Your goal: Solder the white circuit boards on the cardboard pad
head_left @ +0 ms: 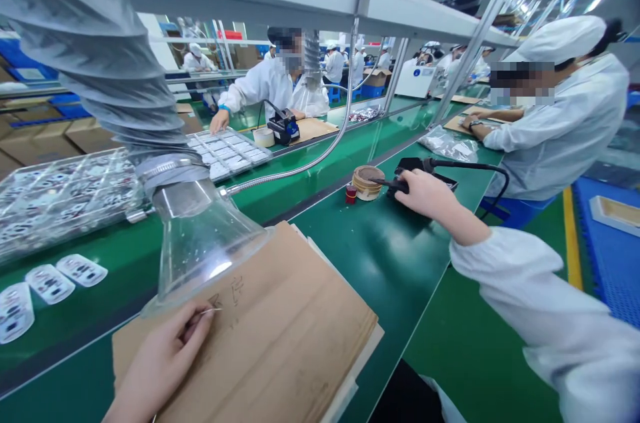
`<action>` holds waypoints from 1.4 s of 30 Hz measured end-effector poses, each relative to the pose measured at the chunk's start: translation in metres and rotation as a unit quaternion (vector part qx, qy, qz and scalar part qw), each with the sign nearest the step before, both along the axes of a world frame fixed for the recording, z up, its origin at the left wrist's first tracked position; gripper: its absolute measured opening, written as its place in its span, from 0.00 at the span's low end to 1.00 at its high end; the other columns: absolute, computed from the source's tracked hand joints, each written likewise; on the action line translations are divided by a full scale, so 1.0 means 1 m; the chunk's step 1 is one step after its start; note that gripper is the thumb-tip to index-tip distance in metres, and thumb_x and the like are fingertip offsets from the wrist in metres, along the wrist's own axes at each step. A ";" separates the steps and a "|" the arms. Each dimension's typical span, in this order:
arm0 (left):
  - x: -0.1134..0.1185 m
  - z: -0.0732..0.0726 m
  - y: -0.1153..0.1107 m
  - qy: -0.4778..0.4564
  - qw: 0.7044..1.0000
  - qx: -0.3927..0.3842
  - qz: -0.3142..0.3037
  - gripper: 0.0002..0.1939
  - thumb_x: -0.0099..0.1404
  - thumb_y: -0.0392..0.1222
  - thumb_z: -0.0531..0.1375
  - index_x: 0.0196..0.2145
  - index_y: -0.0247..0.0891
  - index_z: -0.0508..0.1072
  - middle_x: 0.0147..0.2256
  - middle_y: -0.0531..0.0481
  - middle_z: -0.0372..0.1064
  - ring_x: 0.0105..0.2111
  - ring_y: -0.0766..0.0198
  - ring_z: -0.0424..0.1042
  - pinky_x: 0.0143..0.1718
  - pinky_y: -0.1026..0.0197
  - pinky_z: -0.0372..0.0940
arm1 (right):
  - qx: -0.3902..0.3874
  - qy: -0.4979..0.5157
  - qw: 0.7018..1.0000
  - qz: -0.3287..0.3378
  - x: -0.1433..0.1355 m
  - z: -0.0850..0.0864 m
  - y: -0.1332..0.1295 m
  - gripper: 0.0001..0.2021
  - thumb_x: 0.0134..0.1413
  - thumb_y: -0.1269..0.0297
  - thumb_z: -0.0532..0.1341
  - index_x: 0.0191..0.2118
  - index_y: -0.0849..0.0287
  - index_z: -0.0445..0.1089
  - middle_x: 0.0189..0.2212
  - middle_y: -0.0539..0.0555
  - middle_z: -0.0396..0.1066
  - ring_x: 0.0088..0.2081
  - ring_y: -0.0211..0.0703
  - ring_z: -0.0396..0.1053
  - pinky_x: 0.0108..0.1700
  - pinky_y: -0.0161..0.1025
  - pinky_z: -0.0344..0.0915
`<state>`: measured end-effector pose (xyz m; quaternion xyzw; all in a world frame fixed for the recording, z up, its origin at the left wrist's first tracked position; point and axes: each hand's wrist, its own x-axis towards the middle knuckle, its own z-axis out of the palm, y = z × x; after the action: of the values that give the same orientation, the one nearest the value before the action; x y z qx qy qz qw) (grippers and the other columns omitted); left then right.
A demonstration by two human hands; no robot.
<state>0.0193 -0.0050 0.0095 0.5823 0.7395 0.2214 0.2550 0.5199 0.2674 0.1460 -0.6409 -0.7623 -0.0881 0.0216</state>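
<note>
My left hand (163, 360) rests on a brown cardboard sheet (280, 330) and pinches a thin silvery wire (210, 310) that points right, under a clear fume-extractor funnel (200, 243). My right hand (425, 193), arm stretched out in a white sleeve, grips a black soldering iron (397, 184) by its handle. The iron's tip reaches towards a round tan holder (367, 182) with a small red pot (351, 194) beside it. A black cable (470, 166) runs from the iron to the right.
A green conveyor belt (300, 190) runs along the bench with small white parts (50, 283) and clear trays (230, 151) on it. A grey ribbed duct (95, 50) hangs at left. A person in white (565, 123) sits at right; others work across the belt.
</note>
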 end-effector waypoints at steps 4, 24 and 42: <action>0.002 0.002 -0.001 -0.020 1.000 0.018 -0.001 0.30 0.69 0.73 0.54 0.46 0.43 0.76 0.45 0.48 0.79 0.46 0.52 0.79 0.39 0.63 0.73 | -0.016 -0.087 0.994 0.057 -0.010 0.021 0.029 0.16 0.61 0.62 0.60 0.52 0.64 0.72 0.48 0.67 0.72 0.50 0.58 0.71 0.48 0.46 0.65; 0.005 0.006 0.000 -0.013 1.000 0.007 -0.010 0.32 0.71 0.73 0.52 0.47 0.43 0.75 0.44 0.47 0.78 0.46 0.51 0.78 0.33 0.62 0.69 | -0.050 -0.193 0.972 0.122 -0.021 0.045 0.042 0.12 0.56 0.67 0.64 0.47 0.59 0.78 0.47 0.63 0.76 0.49 0.56 0.71 0.46 0.45 0.61; 0.011 0.014 0.001 0.007 1.000 0.015 -0.005 0.31 0.71 0.73 0.51 0.45 0.42 0.75 0.37 0.48 0.78 0.39 0.54 0.77 0.32 0.62 0.68 | -0.133 0.052 0.987 -0.075 -0.055 -0.067 -0.037 0.18 0.64 0.54 0.55 0.52 0.62 0.63 0.51 0.68 0.66 0.52 0.64 0.71 0.50 0.50 0.67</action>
<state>0.0305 -0.0045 0.0230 0.5911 0.7352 0.2274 0.2415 0.4653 0.2303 0.0791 -0.6970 -0.7150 0.0458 -0.0306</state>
